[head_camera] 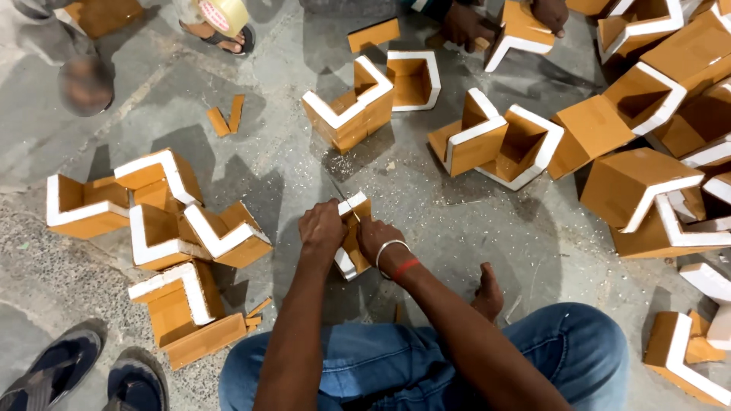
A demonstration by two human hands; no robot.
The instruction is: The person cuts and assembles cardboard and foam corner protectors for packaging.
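I sit on a grey concrete floor with a small orange-brown corner piece with white foam edging (pixel 355 221) in front of my knees. My left hand (pixel 320 229) grips its left side and upper end. My right hand (pixel 378 237), with a silver bangle and a red thread at the wrist, holds its right side. Both hands are closed on the piece, which stands tilted on the floor. A thin dark blade or tool seems to stick out above my left hand; I cannot tell what it is.
Several similar corner pieces lie piled at left (pixel 164 236) and spread over the upper right (pixel 647 114). Another person's hands (pixel 468 23) hold one at top. A tape roll (pixel 225 14), a sandalled foot, dark shoes (pixel 61 365) and white shavings are around.
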